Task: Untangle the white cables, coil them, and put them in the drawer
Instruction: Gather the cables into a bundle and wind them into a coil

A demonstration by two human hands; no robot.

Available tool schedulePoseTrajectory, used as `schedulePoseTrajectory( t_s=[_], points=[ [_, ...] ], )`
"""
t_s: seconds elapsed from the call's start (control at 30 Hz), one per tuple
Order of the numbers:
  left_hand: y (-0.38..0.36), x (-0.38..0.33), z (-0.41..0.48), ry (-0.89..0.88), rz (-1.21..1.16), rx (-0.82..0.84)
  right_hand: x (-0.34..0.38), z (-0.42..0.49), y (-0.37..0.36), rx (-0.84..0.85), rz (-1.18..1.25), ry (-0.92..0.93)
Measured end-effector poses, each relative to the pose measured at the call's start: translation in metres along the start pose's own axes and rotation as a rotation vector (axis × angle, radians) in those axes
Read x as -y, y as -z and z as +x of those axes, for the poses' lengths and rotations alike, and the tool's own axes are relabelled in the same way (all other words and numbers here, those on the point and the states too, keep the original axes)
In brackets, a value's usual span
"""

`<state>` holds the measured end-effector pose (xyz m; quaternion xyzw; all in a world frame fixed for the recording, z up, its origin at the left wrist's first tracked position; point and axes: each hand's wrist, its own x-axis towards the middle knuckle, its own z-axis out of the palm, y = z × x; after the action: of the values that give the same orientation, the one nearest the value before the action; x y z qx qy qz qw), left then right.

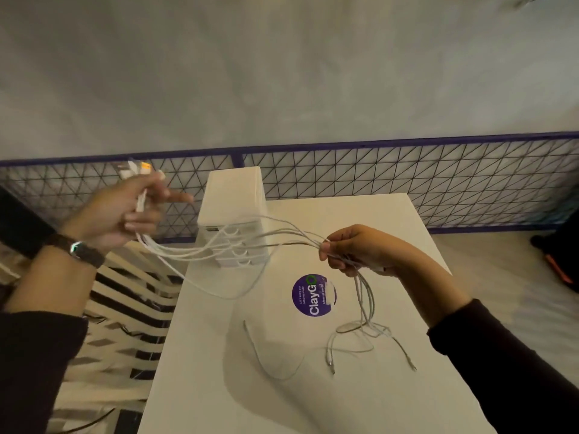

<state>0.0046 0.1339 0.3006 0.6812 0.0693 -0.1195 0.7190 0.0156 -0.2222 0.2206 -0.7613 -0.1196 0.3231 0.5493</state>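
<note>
Several white cables (pixel 219 252) stretch in the air between my two hands. My left hand (pixel 125 211), raised at the left, grips the plug ends, which stick out above its fingers. My right hand (pixel 357 249) pinches the bundle over the table, and the loose ends (pixel 363 333) hang down from it onto the white table (pixel 391 220). One cable sags low and touches the tabletop. A small white drawer unit (pixel 233 198) stands at the table's far left corner, behind the cables, its stacked drawers facing me.
A round purple ClayGo sticker (pixel 313 296) lies mid-table. A purple-framed wire mesh fence (pixel 407 180) runs behind the table. A striped slatted seat (pixel 125 308) is left of the table. A dark object (pixel 560 255) sits on the floor at right.
</note>
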Motion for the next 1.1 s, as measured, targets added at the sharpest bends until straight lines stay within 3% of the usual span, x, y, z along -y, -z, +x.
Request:
schedulePoseTrajectory(
  t_s=[0.1, 0.17, 0.23, 0.33, 0.4, 0.57, 0.8, 0.9, 1.0, 1.1],
  points=[
    [-0.080, 0.010, -0.019, -0.095, 0.465, 0.120, -0.001, 0.010, -0.011, 0.036, -0.039, -0.025],
    [-0.113, 0.027, -0.024, -0.188, 0.644, 0.166, 0.000, 0.014, -0.019, 0.050, -0.075, -0.023],
    [-0.127, 0.043, -0.017, -0.213, 0.668, 0.246, 0.001, 0.016, -0.024, 0.065, -0.112, -0.012],
    [-0.140, 0.060, -0.010, -0.145, 0.734, 0.428, 0.008, 0.016, -0.029, 0.120, -0.204, 0.025],
    [-0.141, 0.070, 0.001, -0.053, 0.815, 0.465, 0.012, 0.014, -0.030, 0.144, -0.291, 0.031],
    [-0.139, 0.078, 0.000, 0.039, 0.647, 0.490, 0.009, 0.010, -0.027, 0.311, -0.274, -0.004],
    [-0.117, 0.066, 0.001, -0.047, 0.264, 0.326, 0.012, -0.002, -0.005, 0.460, 0.003, 0.120],
    [-0.114, 0.062, 0.005, -0.123, 0.300, 0.326, 0.017, -0.002, -0.003, 0.507, 0.039, 0.135],
    [-0.103, 0.044, 0.007, -0.197, 0.290, 0.246, 0.032, -0.006, 0.010, 0.463, 0.022, 0.171],
    [-0.083, 0.017, 0.009, -0.256, 0.183, 0.119, 0.056, -0.026, 0.037, 0.311, -0.068, 0.266]
  ],
)
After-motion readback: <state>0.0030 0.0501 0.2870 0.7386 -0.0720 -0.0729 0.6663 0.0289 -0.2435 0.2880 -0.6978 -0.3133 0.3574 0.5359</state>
